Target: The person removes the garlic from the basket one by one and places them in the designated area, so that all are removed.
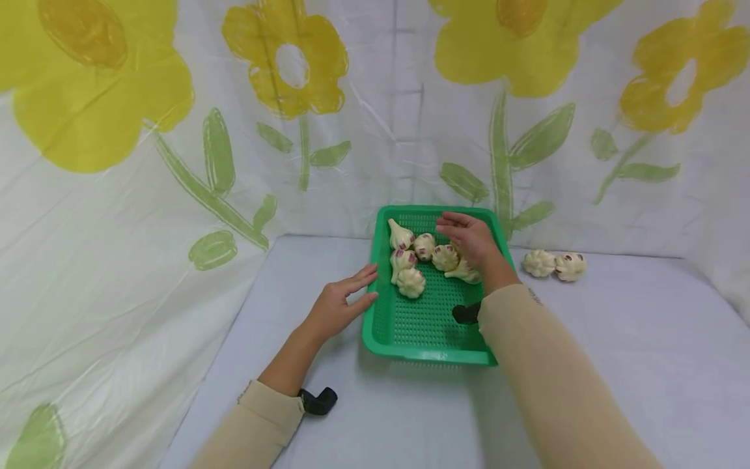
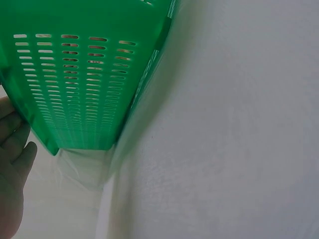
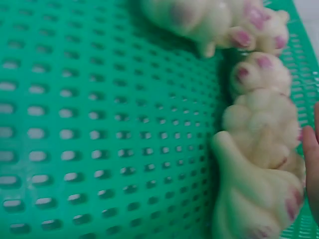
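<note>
A green plastic basket (image 1: 433,355) with perforated sides and floor holds several garlic bulbs (image 1: 411,283), cream with purple patches, along its left and far parts. My left hand (image 1: 342,303) is at the basket's left rim, its fingers extended and the fingertips at the edge. In the left wrist view, part of that hand (image 2: 11,169) shows beside the basket's slotted wall (image 2: 75,94). Over the far right of the basket is my right hand (image 1: 471,241), fingers stretched out to the left, above a long-necked garlic bulb (image 1: 465,272). No bulb shows in its fingers.
Two more garlic bulbs (image 1: 539,263) lie side by side on the white table (image 1: 633,339), right of the basket. A white curtain (image 1: 375,150) with yellow flowers hangs behind the table and down its left side. Each wrist wears a black camera mount (image 1: 318,401).
</note>
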### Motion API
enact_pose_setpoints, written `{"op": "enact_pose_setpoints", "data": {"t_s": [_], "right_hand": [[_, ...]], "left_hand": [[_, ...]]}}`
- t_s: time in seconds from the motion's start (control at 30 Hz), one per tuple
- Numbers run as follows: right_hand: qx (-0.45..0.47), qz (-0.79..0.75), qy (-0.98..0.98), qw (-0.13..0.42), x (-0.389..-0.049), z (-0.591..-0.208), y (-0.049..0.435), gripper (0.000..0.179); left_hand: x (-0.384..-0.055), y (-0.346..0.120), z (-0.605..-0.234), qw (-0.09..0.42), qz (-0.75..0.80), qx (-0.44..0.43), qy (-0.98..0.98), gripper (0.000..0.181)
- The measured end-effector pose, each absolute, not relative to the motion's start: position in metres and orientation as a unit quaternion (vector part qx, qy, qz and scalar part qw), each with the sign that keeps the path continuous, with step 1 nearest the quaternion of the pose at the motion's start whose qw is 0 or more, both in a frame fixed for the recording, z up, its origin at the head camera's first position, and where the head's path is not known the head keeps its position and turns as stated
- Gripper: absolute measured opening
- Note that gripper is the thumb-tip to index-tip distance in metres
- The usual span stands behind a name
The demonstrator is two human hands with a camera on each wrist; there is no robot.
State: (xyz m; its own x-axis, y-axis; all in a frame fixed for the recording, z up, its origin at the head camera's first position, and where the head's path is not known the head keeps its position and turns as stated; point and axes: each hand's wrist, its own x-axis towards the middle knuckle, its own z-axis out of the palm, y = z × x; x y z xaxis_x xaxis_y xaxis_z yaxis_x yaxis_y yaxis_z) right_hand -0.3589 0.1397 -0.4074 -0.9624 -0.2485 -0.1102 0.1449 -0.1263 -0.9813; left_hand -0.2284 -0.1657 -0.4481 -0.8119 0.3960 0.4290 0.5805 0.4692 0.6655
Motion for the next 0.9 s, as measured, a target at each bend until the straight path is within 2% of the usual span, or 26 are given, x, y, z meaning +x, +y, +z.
{"op": "enact_pose_setpoints", "data": {"t_s": [0.57, 0.9], "right_hand": [[-0.054, -0.603, 0.787, 0.116, -0.362, -0.418, 0.126, 0.061], [-0.073, -0.562, 0.815, 0.119, -0.367, -0.424, 0.119, 0.061]], "left_hand": [[-0.226, -0.165, -0.446, 0.091, -0.433, -0.275, -0.853, 0.047], [-0.227, -0.164, -0.448, 0.105, -0.430, -0.282, -0.851, 0.046]]}}
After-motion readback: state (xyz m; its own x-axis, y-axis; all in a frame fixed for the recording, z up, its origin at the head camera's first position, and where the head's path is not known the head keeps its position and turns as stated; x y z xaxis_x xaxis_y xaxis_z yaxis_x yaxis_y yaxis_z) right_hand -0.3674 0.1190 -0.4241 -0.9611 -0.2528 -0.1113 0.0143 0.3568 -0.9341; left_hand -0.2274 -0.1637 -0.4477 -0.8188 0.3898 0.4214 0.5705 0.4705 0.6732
